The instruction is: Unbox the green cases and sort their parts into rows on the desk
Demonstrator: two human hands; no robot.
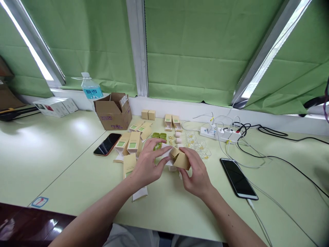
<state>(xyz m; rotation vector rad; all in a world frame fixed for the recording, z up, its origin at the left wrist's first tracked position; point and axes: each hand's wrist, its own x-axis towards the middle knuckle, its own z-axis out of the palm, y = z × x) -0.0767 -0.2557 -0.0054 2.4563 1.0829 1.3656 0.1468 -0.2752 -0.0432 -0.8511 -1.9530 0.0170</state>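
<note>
Above the table, a small tan cardboard box (182, 161) is tilted between my hands, its flaps raised at one end. My right hand (196, 175) grips the box's right side, fingers on top and thumb beneath. With thumb and fingertips, my left hand (150, 164) holds the white inner flap (166, 154) on the box's left. What lies inside the box I cannot make out. Just beyond my hands are green square trays (159, 135), small yellow pieces (170, 137), pinkish-white cylinders (178, 140) and clear plastic cups (203, 151).
Several tan boxes with green windows (134, 142) lie left of my hands. Behind stand a brown carton (113, 111) and a water bottle (90, 87). Phones lie left (107, 144) and right (239, 178). Cables run from a power strip (219, 133) across the right side.
</note>
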